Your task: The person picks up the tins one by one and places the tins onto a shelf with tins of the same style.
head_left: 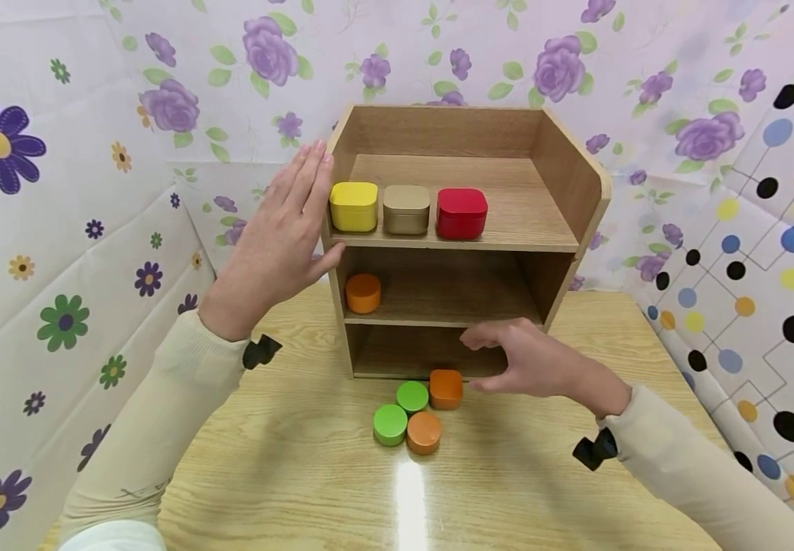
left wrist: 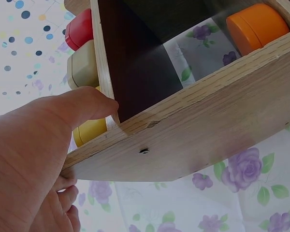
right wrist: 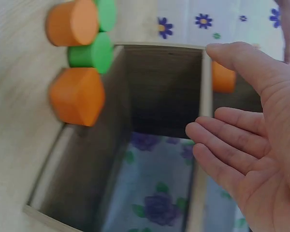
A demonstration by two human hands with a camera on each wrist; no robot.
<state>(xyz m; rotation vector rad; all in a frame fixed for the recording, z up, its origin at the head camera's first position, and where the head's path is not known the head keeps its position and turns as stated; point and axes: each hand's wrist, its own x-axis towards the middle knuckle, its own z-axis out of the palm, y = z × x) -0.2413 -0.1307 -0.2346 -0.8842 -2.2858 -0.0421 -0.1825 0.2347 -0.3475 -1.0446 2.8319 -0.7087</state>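
My left hand (head_left: 285,222) lies against the left side of a small wooden shelf (head_left: 462,243), fingers straight along the panel. In the left wrist view its thumb (left wrist: 94,104) touches the front edge near the top board. My right hand (head_left: 528,356) holds nothing, thumb and fingers apart, in front of the lowest level. Close to its left stands an orange square-sided box (head_left: 446,389). Beside that box are two green round boxes (head_left: 390,425) and an orange round box (head_left: 424,433) on the table. Another orange round box (head_left: 363,294) stands at the left of the middle level.
A yellow box (head_left: 354,207), a beige box (head_left: 407,210) and a red box (head_left: 462,213) stand in a row along the top level's front edge. The wooden table (head_left: 287,459) is bordered by flowered and dotted cloth (head_left: 438,61) at the back and sides.
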